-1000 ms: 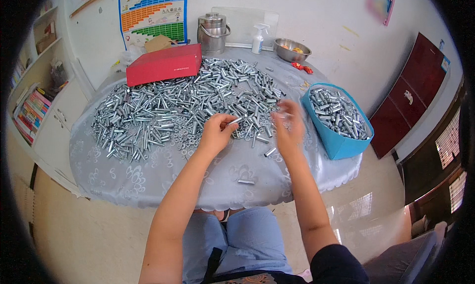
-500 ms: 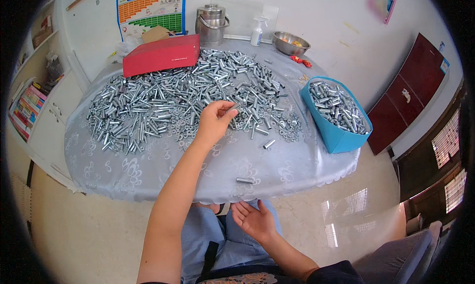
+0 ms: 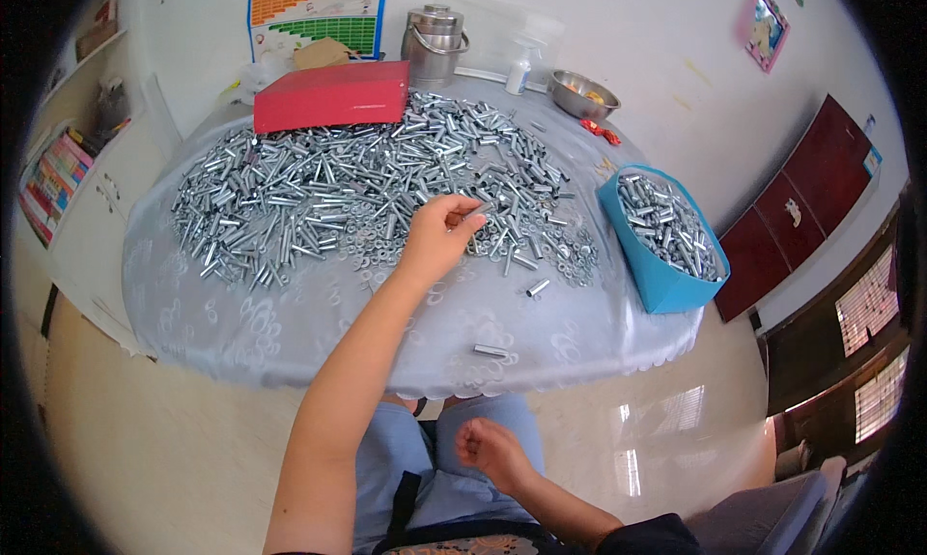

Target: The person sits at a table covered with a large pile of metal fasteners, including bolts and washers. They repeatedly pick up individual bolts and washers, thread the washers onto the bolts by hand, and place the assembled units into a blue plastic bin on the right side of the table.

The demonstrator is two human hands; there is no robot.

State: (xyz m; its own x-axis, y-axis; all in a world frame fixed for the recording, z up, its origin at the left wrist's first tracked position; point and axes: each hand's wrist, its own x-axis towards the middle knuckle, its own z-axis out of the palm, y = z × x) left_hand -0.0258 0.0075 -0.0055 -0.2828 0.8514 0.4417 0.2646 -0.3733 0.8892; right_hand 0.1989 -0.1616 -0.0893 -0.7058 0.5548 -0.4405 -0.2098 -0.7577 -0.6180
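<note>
My left hand (image 3: 436, 238) reaches over the near side of a wide heap of shiny metal sleeves (image 3: 299, 188). Thumb and fingers pinch one metal sleeve (image 3: 481, 209), its end sticking out past the fingertips. Low over my lap, below the table edge, my right hand (image 3: 492, 455) has its fingers curled in, with nothing visible in them. Small metal washers (image 3: 577, 257) lie scattered along the heap's near side. Two sleeves rest apart from it: one sleeve (image 3: 537, 287) by the washers, another sleeve (image 3: 491, 350) closer to the table's front edge.
A teal fabric bin (image 3: 649, 273) full of metal parts stands at the table's right. A red box (image 3: 333, 99) sits at the heap's back. Behind are a steel canister (image 3: 434, 53), a spray bottle (image 3: 519, 75) and a metal bowl (image 3: 582, 99). A grey cloth (image 3: 222, 333) covers the table.
My right hand's fingers, spread with the palm bare before, have curled in, and the hand sits slightly lower. The left hand keeps its sleeve over the heap. The whole view has shifted slightly.
</note>
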